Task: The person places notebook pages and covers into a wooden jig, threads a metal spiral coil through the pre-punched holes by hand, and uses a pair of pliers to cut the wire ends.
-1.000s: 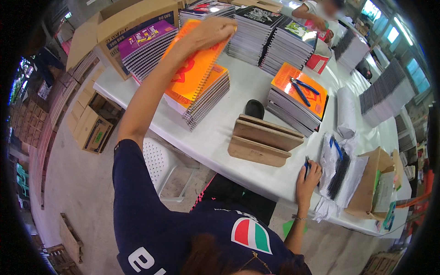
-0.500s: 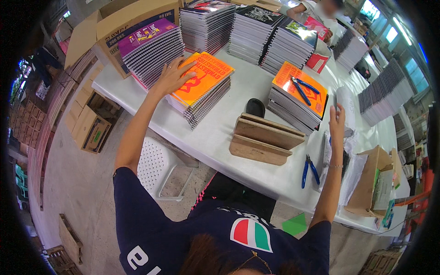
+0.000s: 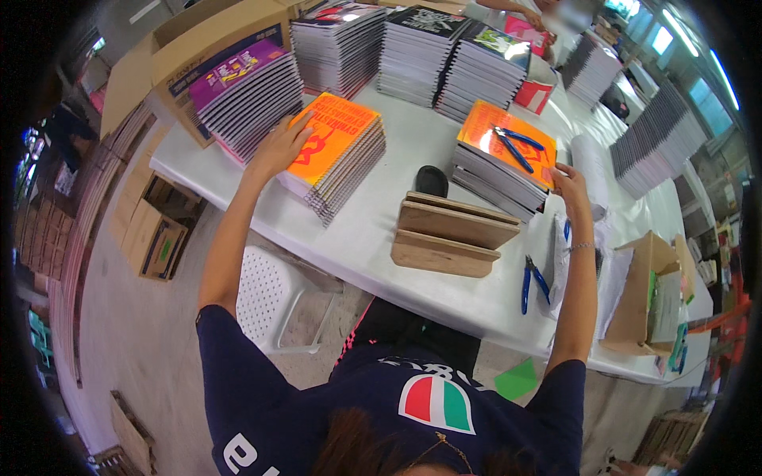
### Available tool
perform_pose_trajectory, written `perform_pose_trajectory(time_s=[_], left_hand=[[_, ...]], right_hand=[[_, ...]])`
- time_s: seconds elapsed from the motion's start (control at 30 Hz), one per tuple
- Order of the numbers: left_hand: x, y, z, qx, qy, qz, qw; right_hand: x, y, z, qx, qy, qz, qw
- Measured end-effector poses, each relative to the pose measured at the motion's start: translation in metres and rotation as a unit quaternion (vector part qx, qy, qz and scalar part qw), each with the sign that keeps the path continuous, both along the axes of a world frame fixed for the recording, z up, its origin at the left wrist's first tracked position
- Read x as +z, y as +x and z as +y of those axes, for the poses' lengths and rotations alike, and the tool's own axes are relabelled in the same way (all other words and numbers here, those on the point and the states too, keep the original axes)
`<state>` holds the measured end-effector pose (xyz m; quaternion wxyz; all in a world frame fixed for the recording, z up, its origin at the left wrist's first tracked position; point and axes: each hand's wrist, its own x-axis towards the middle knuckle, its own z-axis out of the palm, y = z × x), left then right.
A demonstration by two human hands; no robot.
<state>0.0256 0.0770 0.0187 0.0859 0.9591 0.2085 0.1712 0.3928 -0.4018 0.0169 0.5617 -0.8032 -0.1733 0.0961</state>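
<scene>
My left hand (image 3: 279, 147) lies open against the left side of a stack of spiral-bound notebooks (image 3: 343, 127) with orange covers, fingertips reaching over the top cover. At the right, my right hand (image 3: 571, 189) has its fingers at the right edge of the top orange notebook (image 3: 486, 124) on a second, shorter stack, apparently pinching it. Blue-handled cutting pliers (image 3: 516, 147) rest on that cover. Between the stacks and me stands a slotted wooden holder (image 3: 452, 236), with a black oval object (image 3: 432, 182) behind it. More blue-handled pliers (image 3: 534, 284) lie on the table near my right forearm.
Purple-covered notebooks (image 3: 252, 103) and black-covered notebooks (image 3: 419, 59) stand in tall stacks behind. An open carton (image 3: 230, 32) is at the back left, a smaller carton (image 3: 635, 305) at the right. A white plastic stool (image 3: 274, 297) stands below the table edge (image 3: 317, 258). Another person sits across.
My right hand has moved in to the edge of the right-hand orange notebook stack. My left hand has slid from the top cover towards the left side of its stack, which looks more even.
</scene>
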Motion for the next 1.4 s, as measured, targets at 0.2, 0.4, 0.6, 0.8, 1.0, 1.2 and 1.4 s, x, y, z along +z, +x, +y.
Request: perform_pose_trajectory(time_s=[0.2, 0.4, 0.6, 0.8, 1.0, 1.2, 1.4], left_hand=[[-0.010, -0.003, 0.010, -0.017, 0.003, 0.004, 1.000], [-0.017, -0.002, 0.027, -0.051, 0.010, 0.000, 0.999], [0.010, -0.001, -0.011, -0.014, 0.052, -0.057, 0.997], [0.059, 0.005, -0.078, -0.054, 0.092, -0.122, 0.987], [0.078, 0.001, -0.150, -0.126, 0.085, -0.150, 0.977], [0.058, -0.019, -0.202, -0.120, -0.035, -0.161, 0.979], [0.024, -0.001, -0.236, -0.133, -0.141, -0.205, 0.959]], right_hand=[[0.007, -0.013, 0.015, -0.030, -0.024, -0.009, 0.999], [0.012, -0.006, 0.007, -0.003, 0.039, 0.046, 0.998], [0.014, -0.002, 0.013, -0.051, -0.022, -0.134, 0.989], [0.012, -0.016, 0.034, -0.183, 0.068, -0.286, 0.938], [0.012, -0.042, 0.004, -0.229, 0.378, -0.261, 0.859], [0.009, -0.130, -0.021, -0.084, 0.536, -0.026, 0.839], [-0.051, -0.150, -0.047, -0.015, 0.483, 0.014, 0.875]])
